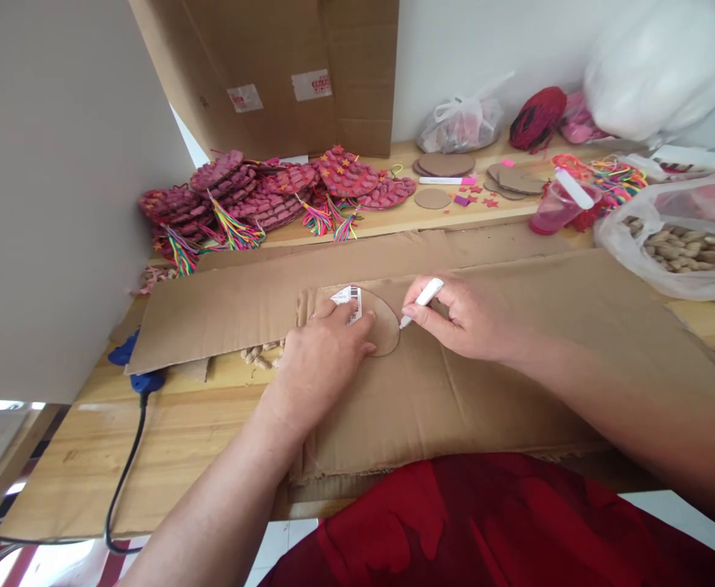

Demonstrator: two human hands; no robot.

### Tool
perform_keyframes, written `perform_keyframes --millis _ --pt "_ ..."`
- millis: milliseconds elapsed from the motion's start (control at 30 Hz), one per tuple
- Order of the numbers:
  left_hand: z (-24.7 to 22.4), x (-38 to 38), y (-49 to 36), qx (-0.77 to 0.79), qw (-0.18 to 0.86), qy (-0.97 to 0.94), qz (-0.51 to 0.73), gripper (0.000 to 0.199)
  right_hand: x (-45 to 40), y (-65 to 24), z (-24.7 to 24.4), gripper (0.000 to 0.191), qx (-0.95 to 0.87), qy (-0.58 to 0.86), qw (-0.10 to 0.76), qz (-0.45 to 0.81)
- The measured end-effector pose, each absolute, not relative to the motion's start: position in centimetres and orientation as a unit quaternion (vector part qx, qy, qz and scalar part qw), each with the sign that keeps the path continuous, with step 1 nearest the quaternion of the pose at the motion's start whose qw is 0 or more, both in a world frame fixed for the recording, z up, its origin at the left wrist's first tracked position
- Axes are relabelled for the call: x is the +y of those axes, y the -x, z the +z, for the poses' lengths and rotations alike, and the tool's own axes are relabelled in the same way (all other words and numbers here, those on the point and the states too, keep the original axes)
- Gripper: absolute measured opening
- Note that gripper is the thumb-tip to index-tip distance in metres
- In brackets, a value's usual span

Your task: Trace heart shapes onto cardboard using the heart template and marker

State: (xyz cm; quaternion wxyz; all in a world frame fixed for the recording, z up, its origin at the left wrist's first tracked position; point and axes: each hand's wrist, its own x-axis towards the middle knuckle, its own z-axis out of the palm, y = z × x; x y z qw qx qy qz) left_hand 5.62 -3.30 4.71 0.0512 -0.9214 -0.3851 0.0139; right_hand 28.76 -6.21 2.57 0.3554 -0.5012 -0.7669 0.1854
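Observation:
My left hand lies with fingers spread on a rounded cardboard piece that bears a white barcode label. Beneath that piece is a large sheet of brown cardboard. Closed around a white marker pen, my right hand is just right of the rounded piece. The pen's tip touches or nearly touches the cardboard at the piece's right edge, where a dark line shows along the outline.
Decorated purple-red pieces with tassels are heaped at the back left. Cardboard discs, a pink cup, coloured cords and a bag of peanuts stand rightward. A black cable crosses the wooden table.

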Motion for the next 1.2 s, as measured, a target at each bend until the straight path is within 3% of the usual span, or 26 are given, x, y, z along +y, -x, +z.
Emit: perform_keyframes --millis 633,1200 --pt "4.8 -3.2 -5.7 -0.391 0.042 0.919 0.017 0.029 1.6 -26.4 2.9 0.022 -0.781 0.502 0.351 0.122" --pt "4.4 -1.8 -4.9 -0.370 -0.003 0.929 0.009 0.033 -6.0 -28.0 3.0 0.017 -0.761 0.533 0.344 0.135"
